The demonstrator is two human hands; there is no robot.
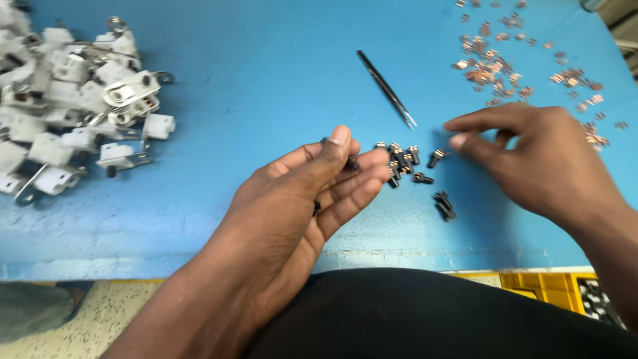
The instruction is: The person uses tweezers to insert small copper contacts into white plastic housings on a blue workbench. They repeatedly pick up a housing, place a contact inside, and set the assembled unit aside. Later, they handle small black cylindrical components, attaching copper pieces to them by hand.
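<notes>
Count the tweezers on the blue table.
1. The tweezers lie alone on the blue table, tips pointing toward the small dark screws, between the white parts pile and the copper pieces. None shows elsewhere.

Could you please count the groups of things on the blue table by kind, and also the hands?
Heap of white parts: 1
Cluster of small black screws: 1
Scatter of copper pieces: 1
Black tweezers: 1
Hands: 2, left and right
Total: 6
Single small parts are too many and too small to count exactly.
</notes>
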